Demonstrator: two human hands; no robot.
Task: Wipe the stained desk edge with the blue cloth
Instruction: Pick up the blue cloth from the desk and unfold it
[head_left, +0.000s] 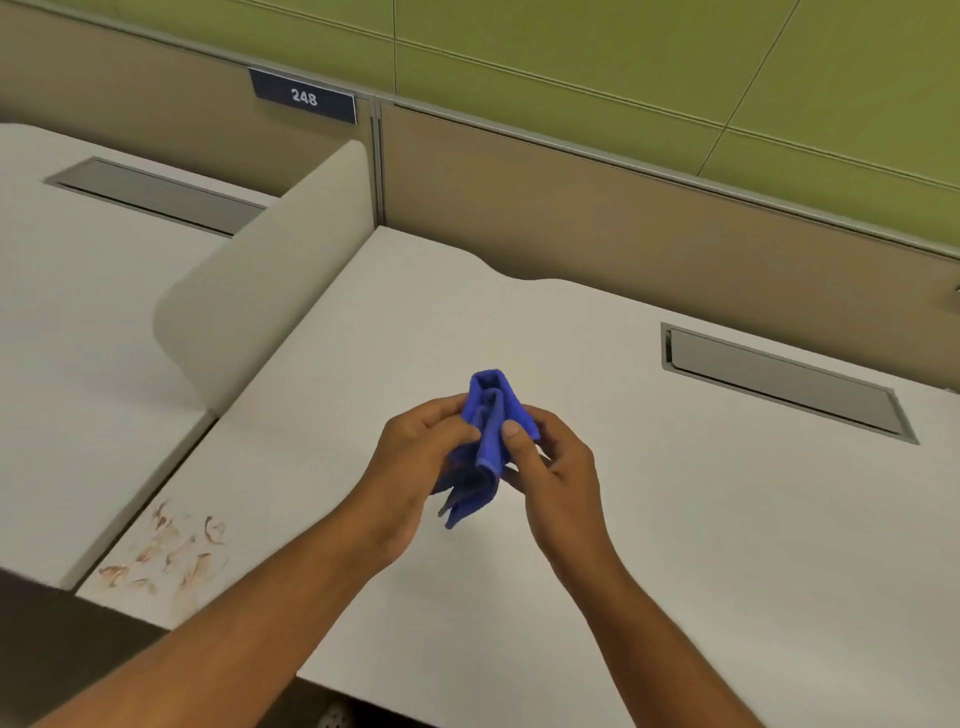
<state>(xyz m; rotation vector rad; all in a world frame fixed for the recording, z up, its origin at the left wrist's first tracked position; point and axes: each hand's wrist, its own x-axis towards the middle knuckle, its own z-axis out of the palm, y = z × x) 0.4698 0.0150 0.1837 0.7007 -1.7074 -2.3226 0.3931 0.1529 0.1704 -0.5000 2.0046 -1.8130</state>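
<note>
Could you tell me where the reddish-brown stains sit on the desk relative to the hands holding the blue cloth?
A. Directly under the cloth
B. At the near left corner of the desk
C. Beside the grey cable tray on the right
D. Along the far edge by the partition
B: the stains mark the desk's near left corner, left of the left hand, which with the right hand holds the blue cloth above the middle.

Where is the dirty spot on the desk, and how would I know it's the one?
Start at the white desk under the two hands holding the blue cloth. Follow it to its near left corner, beside the gap to the neighbouring desk. The stain is there: a patch of reddish-brown smears, the only marks on the otherwise plain white top.
</note>
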